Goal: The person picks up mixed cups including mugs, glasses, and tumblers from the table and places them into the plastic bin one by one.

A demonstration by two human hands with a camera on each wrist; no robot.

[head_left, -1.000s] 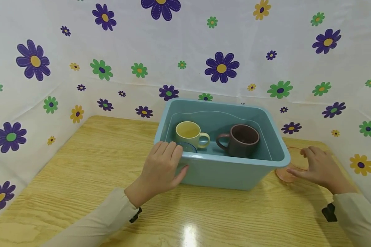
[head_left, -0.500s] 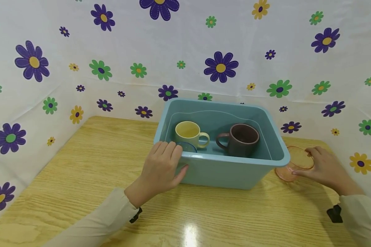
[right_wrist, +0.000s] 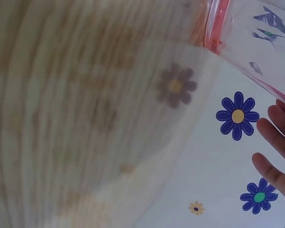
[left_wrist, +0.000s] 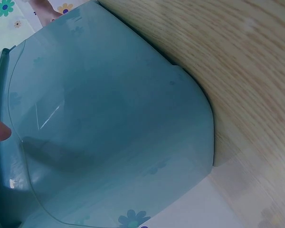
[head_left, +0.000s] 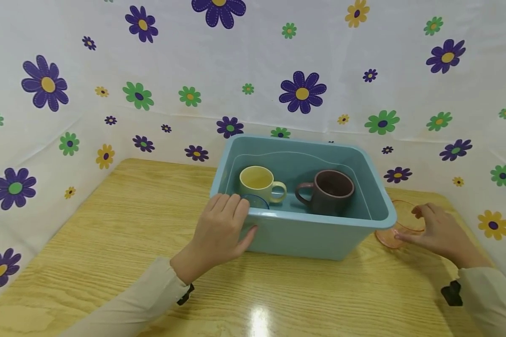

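My left hand grips the near rim of a blue plastic tub, with the thumb against the outside wall and the fingers over the edge. A fingertip also appears beside the tub's wall in the left wrist view. To the right of the tub, my right hand has its thumb and fingers curved round an orange-tinted clear drinking glass on the table. In the right wrist view, the glass is partly cut off and spread fingers lie close to its side.
Inside the tub are a yellow mug, a dark brown mug and a blue-rimmed clear glass, partly hidden behind the rim. A flower-patterned white sheet bounds the wooden table at the back and sides.
My right hand shifts slightly right, then a little back left, staying around the orange glass. The left hand, the tub and its contents stay in place.
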